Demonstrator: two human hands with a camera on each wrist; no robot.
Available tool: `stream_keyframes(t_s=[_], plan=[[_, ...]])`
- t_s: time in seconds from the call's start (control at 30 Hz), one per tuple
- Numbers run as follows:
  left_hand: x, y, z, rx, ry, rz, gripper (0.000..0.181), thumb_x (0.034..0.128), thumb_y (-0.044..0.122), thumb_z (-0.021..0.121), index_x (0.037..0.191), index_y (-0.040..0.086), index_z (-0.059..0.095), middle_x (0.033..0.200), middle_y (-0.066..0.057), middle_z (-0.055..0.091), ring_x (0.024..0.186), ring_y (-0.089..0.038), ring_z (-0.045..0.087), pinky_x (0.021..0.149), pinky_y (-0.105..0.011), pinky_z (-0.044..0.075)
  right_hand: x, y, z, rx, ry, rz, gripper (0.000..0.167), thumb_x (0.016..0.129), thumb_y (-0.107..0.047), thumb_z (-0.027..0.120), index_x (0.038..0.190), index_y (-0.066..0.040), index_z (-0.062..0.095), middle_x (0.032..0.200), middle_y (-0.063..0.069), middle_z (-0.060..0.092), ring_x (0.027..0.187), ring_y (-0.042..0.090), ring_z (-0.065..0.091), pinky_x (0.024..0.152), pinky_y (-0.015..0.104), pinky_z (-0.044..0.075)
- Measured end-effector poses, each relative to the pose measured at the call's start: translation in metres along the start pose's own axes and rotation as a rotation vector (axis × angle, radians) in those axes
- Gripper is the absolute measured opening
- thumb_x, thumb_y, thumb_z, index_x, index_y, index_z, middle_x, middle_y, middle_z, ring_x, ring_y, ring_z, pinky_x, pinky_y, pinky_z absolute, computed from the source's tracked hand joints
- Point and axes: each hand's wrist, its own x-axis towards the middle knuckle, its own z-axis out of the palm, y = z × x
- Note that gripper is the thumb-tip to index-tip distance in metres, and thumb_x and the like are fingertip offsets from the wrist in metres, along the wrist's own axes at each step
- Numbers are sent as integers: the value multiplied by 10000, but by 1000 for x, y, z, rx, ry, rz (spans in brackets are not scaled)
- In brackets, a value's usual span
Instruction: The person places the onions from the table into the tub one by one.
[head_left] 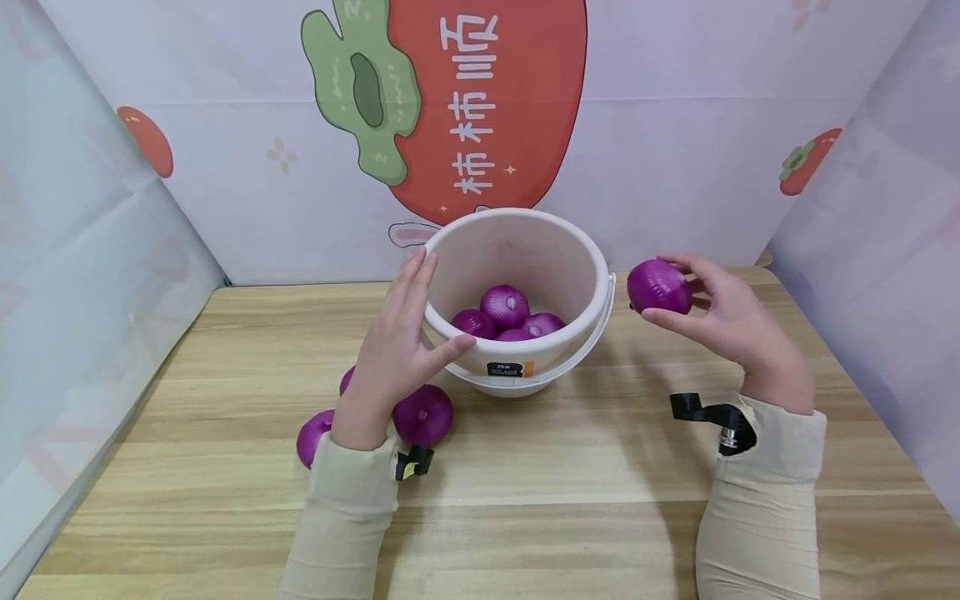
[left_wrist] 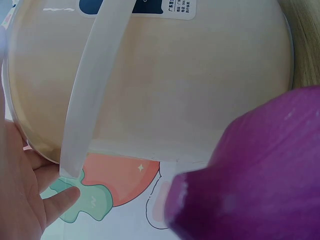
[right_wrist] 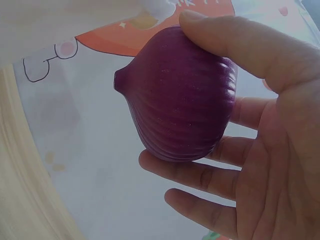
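Note:
A white bucket (head_left: 480, 250) stands tilted towards me in the head view, with several purple onions (head_left: 504, 307) inside. My left hand (head_left: 397, 342) touches its left side, fingers fairly straight along the rim and thumb at the front edge. In my right hand (head_left: 731, 321), to the right of the bucket and raised above the table, is another purple onion (head_left: 658, 287). The right wrist view shows thumb and fingers gripping this held onion (right_wrist: 182, 95), its stem end pointing left. Under my left forearm lie more onions (head_left: 423, 415), partly hidden.
The bucket's white handle (head_left: 600, 333) hangs down over its front right side. A wooden table (head_left: 562, 517) carries everything. Behind it stands a printed cloth backdrop (head_left: 675, 167), and cloth walls rise at left and right. A black wrist mount (head_left: 716, 417) sits on the right sleeve.

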Motion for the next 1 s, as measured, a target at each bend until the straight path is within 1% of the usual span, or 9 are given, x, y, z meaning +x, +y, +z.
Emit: stream_keyframes(t_s=[0.27,0.43,0.5,0.57,0.7,0.8,1.0], plan=[[0,1,-1,-9,-16,-23,1130,772,929,286,1596,158,216,1670,-48,194,1546,-243,187,1102,-595,397,-6,-8,-3,-17,38,-46,735,842,-227,808,1472,-128,443,1383,172,542,1164,365,578,767,2,416],[0,0,-1,-10,-20,-31,1133,768,933,287,1596,162,215,1673,-37,183,1548,-240,182,1116,-592,384,-6,-10,-3,-8,42,-71,759,827,-186,819,1477,-109,435,1389,206,525,1168,423,575,774,-22,397],[-1,0,-1,-11,-20,-31,1131,769,932,288,1597,166,214,1673,-37,184,1547,-239,183,1118,-592,383,-7,-11,-3,-9,53,-81,762,817,-169,827,1471,-106,443,1388,204,524,1167,415,577,788,-33,385],[-1,0,-1,-14,-19,-29,1127,771,931,291,1597,168,214,1671,-40,189,1546,-239,187,1117,-592,384,-8,-13,-3,-21,71,-93,758,808,-162,834,1463,-115,457,1378,182,535,1143,344,588,797,-38,383],[-1,0,0,-18,-14,-23,1122,775,926,297,1596,166,218,1669,-46,195,1545,-241,191,1112,-593,390,-11,-17,-3,-14,110,-143,744,789,-120,843,1443,-121,488,1352,150,551,1081,52,568,835,-39,390],[-1,0,0,-15,-10,-17,1115,780,922,300,1597,167,216,1668,-48,198,1545,-239,192,1114,-587,391,-13,-20,-2,3,130,-183,740,779,-89,845,1433,-117,500,1333,131,554,1035,-86,515,855,-37,395],[-1,-1,0,-10,-4,-12,1102,785,916,310,1599,181,209,1666,-48,203,1542,-237,201,1104,-574,410,-17,-28,-1,-6,162,-243,740,766,-65,849,1422,-118,510,1294,74,555,1072,-72,505,875,-34,397]])
